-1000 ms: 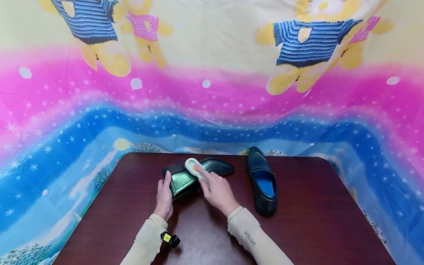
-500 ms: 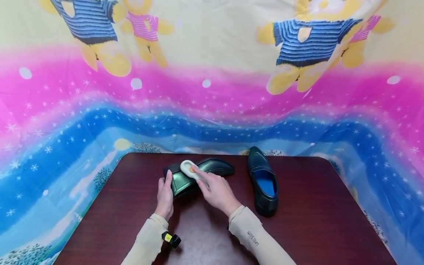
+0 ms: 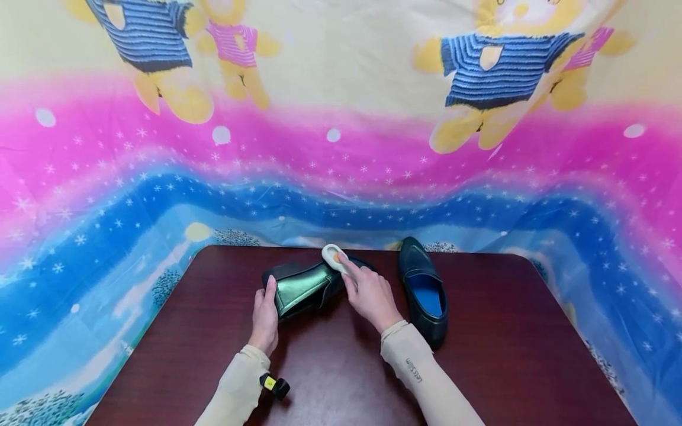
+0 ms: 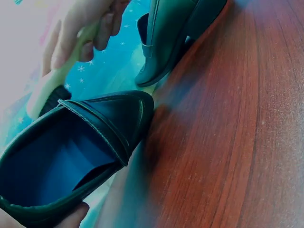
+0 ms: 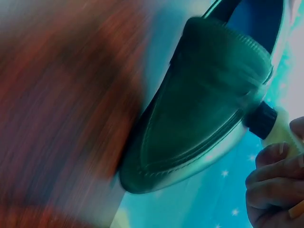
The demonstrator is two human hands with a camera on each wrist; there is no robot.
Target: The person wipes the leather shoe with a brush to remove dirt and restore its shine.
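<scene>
Over a dark red counter (image 3: 511,343), a left hand (image 3: 264,316) clasps a tilted shoe (image 3: 303,288) by the heel; right-hand fingers (image 3: 348,266) pinch a brush (image 3: 331,255) against it. Another shoe (image 3: 428,322) sits at its three o'clock.

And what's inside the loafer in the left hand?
The left wrist view shows a blue insole in the held loafer; anything farther forward is covered by its vamp and can't be seen.
</scene>
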